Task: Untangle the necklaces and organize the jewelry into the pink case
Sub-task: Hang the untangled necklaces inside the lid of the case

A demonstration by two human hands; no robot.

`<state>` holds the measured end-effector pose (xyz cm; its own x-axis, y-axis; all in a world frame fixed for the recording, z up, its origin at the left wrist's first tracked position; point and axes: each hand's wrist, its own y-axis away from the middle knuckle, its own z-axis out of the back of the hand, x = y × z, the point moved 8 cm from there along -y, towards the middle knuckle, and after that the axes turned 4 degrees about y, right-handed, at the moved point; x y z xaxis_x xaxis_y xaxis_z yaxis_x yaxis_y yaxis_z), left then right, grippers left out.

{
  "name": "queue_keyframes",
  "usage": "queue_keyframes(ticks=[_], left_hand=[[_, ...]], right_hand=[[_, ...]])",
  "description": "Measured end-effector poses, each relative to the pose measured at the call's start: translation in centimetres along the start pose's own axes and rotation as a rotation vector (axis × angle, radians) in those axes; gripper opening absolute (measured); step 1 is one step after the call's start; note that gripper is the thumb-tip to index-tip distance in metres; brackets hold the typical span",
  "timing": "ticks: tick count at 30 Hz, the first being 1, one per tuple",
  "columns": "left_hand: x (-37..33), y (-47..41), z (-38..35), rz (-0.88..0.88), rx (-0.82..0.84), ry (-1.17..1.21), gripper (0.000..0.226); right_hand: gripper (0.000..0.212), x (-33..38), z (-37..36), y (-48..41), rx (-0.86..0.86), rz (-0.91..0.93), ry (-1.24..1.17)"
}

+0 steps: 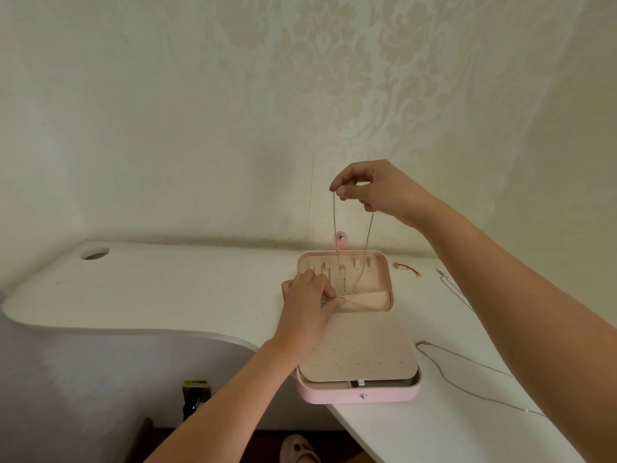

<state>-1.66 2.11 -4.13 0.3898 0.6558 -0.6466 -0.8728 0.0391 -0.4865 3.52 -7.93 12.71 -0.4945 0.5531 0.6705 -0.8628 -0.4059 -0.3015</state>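
Single head view, looking forward-down, close over white desk.

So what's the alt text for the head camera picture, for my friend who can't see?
A right hand pinches a silver necklace, dangling it over an open pink case on a white desk, while the left hand pinches the lid's pocket. Two more chains lie on the desk beside it.

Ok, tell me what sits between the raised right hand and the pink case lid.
In the head view, a silver chain hangs from the right hand down to the pink case lid.
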Motion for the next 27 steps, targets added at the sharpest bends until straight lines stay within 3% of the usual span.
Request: queue_keyframes(ticks=[8,15,27], left_hand=[[-0.1,0.1,0.2,-0.009,-0.011,0.000,0.017],[-0.3,0.0,0.2,-0.028,-0.024,-0.008,0.020],[-0.2,0.0,0.3,-0.065,-0.054,-0.023,0.018]], right_hand=[[0.008,-3.4,-2.2,1.1,0.039,-0.001,0.188],[0.011,-5.9,-4.1,2.2,0.049,0.010,0.206],[0.010,-6.5,-6.3,2.1,-0.022,0.210,0.488]])
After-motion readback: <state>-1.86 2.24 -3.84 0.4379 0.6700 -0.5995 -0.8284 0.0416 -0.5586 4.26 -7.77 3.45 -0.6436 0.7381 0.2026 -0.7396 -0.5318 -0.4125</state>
